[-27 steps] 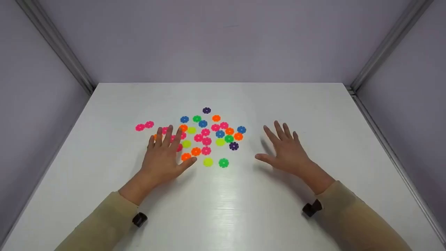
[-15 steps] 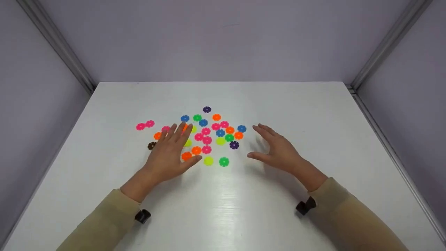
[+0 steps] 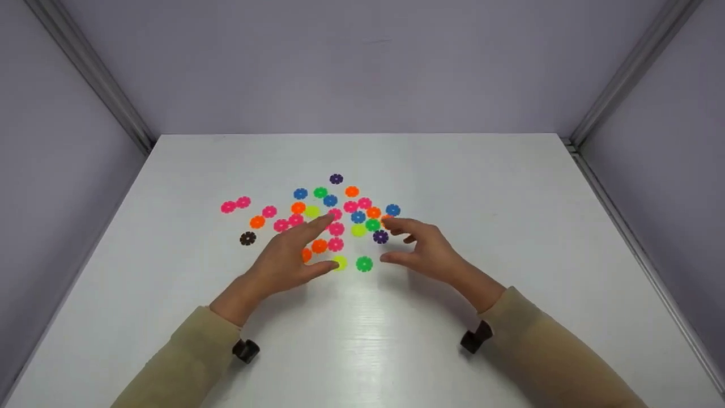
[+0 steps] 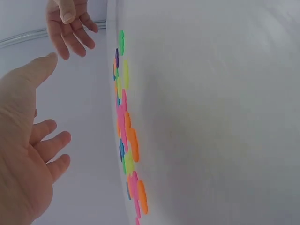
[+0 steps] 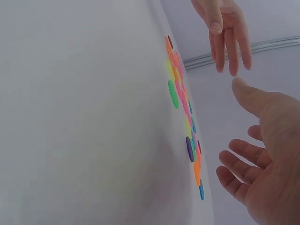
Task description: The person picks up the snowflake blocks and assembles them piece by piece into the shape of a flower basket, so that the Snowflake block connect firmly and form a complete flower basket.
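Note:
Many flat, notched plastic discs lie scattered on the white table (image 3: 362, 328), among them a green disc (image 3: 364, 264), a dark purple disc (image 3: 380, 237) and a brown disc (image 3: 247, 238). Over the left part of the spread hovers my left hand (image 3: 286, 258), thumb apart from the fingers, with some discs hidden beneath it. My right hand (image 3: 427, 246) hangs above the table at the right side of the discs, its fingers loosely bent. Both wrist views show the hands raised off the surface, palms facing each other, holding nothing.
Two joined pink discs (image 3: 235, 204) lie at the far left of the spread. A pale back wall (image 3: 362, 68) and side walls enclose the table. Dark wrist cameras, such as the left camera (image 3: 246, 351), sit at both sleeves.
Both hands have moved inward, toward each other, and their palms have turned from facing down to facing each other. The discs stay where they were; the brown disc is uncovered.

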`<state>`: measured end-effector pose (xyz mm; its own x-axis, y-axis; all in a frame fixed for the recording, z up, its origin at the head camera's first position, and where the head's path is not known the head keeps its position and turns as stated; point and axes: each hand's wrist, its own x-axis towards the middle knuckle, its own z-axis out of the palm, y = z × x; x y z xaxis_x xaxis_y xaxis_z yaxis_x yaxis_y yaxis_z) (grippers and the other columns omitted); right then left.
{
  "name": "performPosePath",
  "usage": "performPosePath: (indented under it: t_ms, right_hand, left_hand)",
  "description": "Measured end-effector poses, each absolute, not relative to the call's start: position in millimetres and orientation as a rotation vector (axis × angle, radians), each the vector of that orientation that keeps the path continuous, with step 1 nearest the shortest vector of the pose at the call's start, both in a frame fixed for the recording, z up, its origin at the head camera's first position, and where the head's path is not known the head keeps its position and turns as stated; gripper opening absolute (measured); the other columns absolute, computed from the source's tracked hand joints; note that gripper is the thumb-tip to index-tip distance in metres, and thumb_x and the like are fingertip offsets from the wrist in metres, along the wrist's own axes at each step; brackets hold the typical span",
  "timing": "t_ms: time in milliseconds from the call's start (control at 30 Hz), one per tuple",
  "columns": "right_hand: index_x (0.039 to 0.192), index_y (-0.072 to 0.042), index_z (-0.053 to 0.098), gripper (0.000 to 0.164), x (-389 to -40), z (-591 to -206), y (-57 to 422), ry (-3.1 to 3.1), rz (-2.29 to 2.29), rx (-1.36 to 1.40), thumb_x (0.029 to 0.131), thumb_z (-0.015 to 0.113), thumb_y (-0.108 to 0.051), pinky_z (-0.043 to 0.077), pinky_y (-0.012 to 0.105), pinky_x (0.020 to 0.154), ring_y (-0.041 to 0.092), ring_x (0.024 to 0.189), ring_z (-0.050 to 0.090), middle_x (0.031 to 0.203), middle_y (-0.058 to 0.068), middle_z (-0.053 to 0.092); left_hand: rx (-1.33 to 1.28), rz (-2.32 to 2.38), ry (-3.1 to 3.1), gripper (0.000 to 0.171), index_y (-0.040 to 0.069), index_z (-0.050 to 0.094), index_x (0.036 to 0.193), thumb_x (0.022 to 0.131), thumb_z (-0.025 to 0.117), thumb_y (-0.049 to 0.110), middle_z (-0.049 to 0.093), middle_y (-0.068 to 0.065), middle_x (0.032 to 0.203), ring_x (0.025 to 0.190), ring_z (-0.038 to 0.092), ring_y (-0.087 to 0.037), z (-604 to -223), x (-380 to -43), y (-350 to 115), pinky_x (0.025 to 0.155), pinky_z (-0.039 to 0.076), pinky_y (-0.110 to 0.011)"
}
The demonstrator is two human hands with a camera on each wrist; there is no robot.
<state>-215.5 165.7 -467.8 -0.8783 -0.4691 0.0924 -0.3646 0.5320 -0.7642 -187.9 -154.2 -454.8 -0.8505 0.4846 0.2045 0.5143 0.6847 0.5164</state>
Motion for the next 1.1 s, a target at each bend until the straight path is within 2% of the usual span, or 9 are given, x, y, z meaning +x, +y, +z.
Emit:
performPosePath:
  t_ms: [133,300,467,567,700,867,1100]
  right_hand:
    - [0.148,-0.01,0.062,0.066,-217,-473,159,2.544,-1.306,-0.696,0.091,0.088,-0.029,0.056,0.047,0.099,0.026,0.123,0.066,0.139,0.005,0.069]
    - [0.144,-0.012,0.066,0.06,-218,-479,154,2.476,-1.305,-0.653,0.09,0.088,-0.028,0.056,0.042,0.096,0.02,0.113,0.069,0.132,0.003,0.071]
    - [0.141,-0.017,0.069,0.055,-216,-484,149,2.42,-1.293,-0.613,0.09,0.088,-0.025,0.058,0.035,0.094,0.017,0.108,0.069,0.131,-0.002,0.071]
    - [0.139,-0.018,0.07,0.053,-214,-487,148,2.401,-1.293,-0.604,0.09,0.088,-0.024,0.059,0.032,0.092,0.018,0.107,0.068,0.129,-0.004,0.071]
    - [0.139,-0.019,0.071,0.052,-211,-490,144,2.419,-1.259,-0.593,0.09,0.089,-0.022,0.059,0.032,0.091,0.019,0.107,0.066,0.125,-0.007,0.072]
    - [0.139,-0.023,0.071,0.053,-208,-490,138,2.461,-1.184,-0.578,0.089,0.089,-0.02,0.058,0.03,0.093,0.017,0.109,0.064,0.121,-0.011,0.071]
    - [0.135,-0.025,0.075,0.046,-207,-493,134,2.485,-1.144,-0.664,0.091,0.087,-0.019,0.058,0.028,0.093,0.015,0.109,0.063,0.122,-0.008,0.068]
  left_hand:
    - [-0.833,-1.065,-2.848,0.077,0.02,0.052,0.159,0.092,0.085,0.038,0.056,0.002,0.157,0.142,0.056,-0.021,-462,-189,-151,0.108,0.052,-0.043]
    - [-0.805,-1.236,-2.847,0.066,0.019,0.061,0.152,0.092,0.087,0.032,0.068,-0.001,0.142,0.118,0.07,-0.021,-469,-193,-150,0.098,0.059,-0.043]
    - [-0.702,-1.426,-2.925,0.062,0.02,0.066,0.147,0.09,0.088,0.031,0.073,0.001,0.127,0.104,0.069,-0.018,-474,-193,-150,0.087,0.06,-0.037]
    - [-0.664,-1.511,-2.966,0.06,0.021,0.068,0.145,0.09,0.088,0.029,0.072,0.003,0.127,0.102,0.068,-0.016,-478,-191,-149,0.084,0.06,-0.034]
    - [-0.666,-1.554,-2.975,0.057,0.022,0.068,0.145,0.091,0.087,0.023,0.071,0.006,0.129,0.103,0.068,-0.017,-483,-191,-147,0.089,0.06,-0.033]
    - [-0.687,-1.483,-2.99,0.052,0.023,0.07,0.143,0.093,0.084,0.019,0.071,0.009,0.121,0.103,0.065,-0.017,-489,-190,-145,0.09,0.059,-0.033]
    - [-0.718,-1.391,-3.005,0.045,0.023,0.073,0.139,0.096,0.082,0.017,0.07,0.01,0.116,0.103,0.063,-0.017,-491,-190,-146,0.09,0.058,-0.032]
